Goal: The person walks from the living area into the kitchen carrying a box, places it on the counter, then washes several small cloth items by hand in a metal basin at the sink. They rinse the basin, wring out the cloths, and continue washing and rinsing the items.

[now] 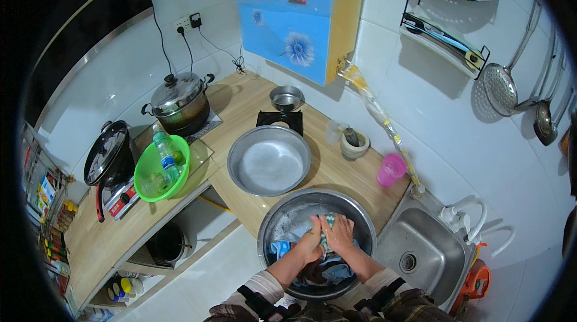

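Both my hands are pressed together over a large steel basin (366, 218), with a green-and-white patterned cloth (325, 241) squeezed between them. My left hand (311, 241) grips the cloth from the left and my right hand (339, 234) from the right. Below my wrists, blue and dark brown wet cloths (338, 272) lie in the basin. Soapy water (288, 223) with foam shows at its far left side. The lower part of the patterned cloth is partly hidden by my hands.
Behind the basin stands a wide metal bowl (269, 164). A steel sink (432, 250) with a white faucet (469, 223) adjoins on the right. A pink cup (391, 169) and a stone mortar (354, 148) stand near the wall. Leftward are a green bowl (146, 164) and a lidded pot (182, 110).
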A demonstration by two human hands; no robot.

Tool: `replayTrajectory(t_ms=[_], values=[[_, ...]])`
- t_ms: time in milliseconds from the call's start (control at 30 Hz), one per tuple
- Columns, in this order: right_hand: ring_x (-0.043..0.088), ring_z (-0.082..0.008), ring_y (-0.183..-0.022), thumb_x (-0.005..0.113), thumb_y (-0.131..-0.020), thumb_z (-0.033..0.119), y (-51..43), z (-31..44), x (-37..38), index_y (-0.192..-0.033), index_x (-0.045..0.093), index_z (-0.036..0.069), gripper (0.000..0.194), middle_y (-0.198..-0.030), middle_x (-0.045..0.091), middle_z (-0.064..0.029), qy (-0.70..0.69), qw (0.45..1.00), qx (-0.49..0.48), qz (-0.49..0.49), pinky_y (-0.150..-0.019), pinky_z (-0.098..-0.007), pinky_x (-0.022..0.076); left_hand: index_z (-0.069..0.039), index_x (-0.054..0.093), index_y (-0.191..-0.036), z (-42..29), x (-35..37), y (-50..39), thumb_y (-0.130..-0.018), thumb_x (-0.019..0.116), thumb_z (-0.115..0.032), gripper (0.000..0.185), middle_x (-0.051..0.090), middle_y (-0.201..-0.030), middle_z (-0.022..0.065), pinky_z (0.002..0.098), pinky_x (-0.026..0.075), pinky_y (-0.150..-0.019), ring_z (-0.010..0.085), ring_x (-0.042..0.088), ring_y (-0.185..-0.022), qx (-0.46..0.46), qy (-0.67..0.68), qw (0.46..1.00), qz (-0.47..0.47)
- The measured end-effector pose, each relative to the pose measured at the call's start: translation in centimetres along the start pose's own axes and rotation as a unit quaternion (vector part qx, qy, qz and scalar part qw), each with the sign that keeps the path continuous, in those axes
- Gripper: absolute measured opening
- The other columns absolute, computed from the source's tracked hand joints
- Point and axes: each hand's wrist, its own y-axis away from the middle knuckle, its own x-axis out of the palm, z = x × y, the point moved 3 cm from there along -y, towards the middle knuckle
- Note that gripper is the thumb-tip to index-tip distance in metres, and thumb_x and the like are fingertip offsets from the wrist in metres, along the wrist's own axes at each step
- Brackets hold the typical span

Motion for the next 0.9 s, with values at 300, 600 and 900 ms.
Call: replayTrajectory(t_ms=[300, 600, 900], values=[[0.055, -0.0186, -0.084, 0.056, -0.079, 0.011, -0.6, 0.6, -1.7, -0.112, 0.042, 0.002, 0.037, -0.095, 0.056, -0.0127, -0.679, 0.664, 0.117, 0.290, -0.071, -0.0300, 0.0460, -0.009, 0.049, -0.082, 0.3, 0.5, 0.4, -0.071, 0.066, -0.016, 0.021, 0.048, -0.068, 0.0006, 0.0194, 0.028, -0.038, 0.0083, 0.044, -0.053, -0.078, -0.165, 0.979, 0.089], [0.051, -0.0126, -0.068, 0.059, -0.077, 0.018, -0.1, 0.7, -0.5, -0.083, 0.057, 0.002, 0.017, -0.075, 0.056, -0.0047, -0.583, 0.763, 0.214, 0.180, -0.062, -0.0240, 0.0406, -0.005, 0.050, -0.085, 1.1, -0.7, -1.1, -0.065, 0.065, -0.008, 0.025, 0.053, -0.069, 0.0048, 0.0261, 0.036, -0.043, 0.0137, 0.050, -0.056, 0.078, -0.419, 0.904, 0.017], [0.044, -0.0109, -0.052, 0.056, -0.078, 0.022, 0.2, -0.3, 1.0, -0.061, 0.053, 0.002, 0.026, -0.056, 0.048, -0.0041, -0.541, 0.797, 0.258, 0.071, -0.052, -0.0242, 0.0351, -0.003, 0.053, -0.097, 2.9, -1.9, -2.6, -0.071, 0.057, -0.036, 0.042, 0.058, -0.090, 0.0184, 0.0396, 0.044, -0.074, 0.0355, 0.055, -0.086, 0.177, -0.680, 0.711, -0.025]])
